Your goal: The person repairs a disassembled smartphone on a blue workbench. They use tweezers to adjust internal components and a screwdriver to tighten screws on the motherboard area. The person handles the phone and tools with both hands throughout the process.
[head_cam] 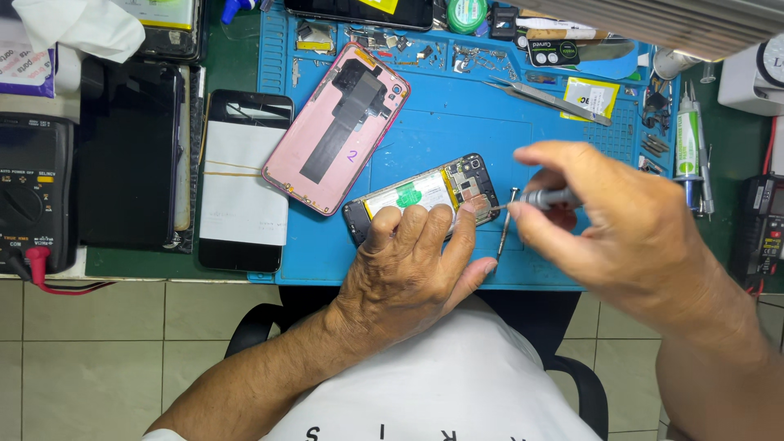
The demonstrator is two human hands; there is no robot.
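Blue mat [425,139] on table held opened phone [420,198]. My left hand [408,269] pressed phone flat. My right hand [621,220] pinched small screwdriver [535,198], tip at phone's top end. Pink back cover [336,126] lay beside.

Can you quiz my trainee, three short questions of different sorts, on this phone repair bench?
1. True or false: the left hand presses down on the opened phone.
2. What does the right hand hold? A) tweezers B) screwdriver C) glue tube
3. What colour is the mat under the phone?

Key: 1 true. 2 B; the tweezers lie on the mat and the glue tube at its right edge. 3 blue.
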